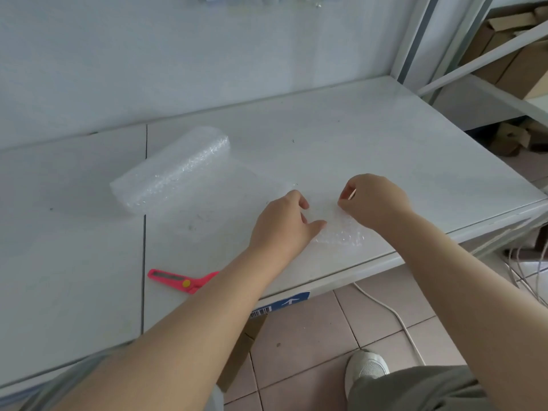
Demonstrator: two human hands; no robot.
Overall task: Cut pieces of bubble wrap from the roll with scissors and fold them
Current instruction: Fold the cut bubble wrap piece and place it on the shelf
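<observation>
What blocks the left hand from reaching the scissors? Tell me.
Nothing visible. The scissors lie on the table, their handles hidden beneath that forearm; the left hand holds the bubble wrap piece.

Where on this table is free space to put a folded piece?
Free: the table's left panel, left of the seam and scissors; also the far right corner by the shelf frame. Crowded: the middle, with roll, unrolled sheet, and the piece that left hand and right hand hold.

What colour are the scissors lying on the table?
The scissors are pinkish red with a yellow pivot; head view.
</observation>
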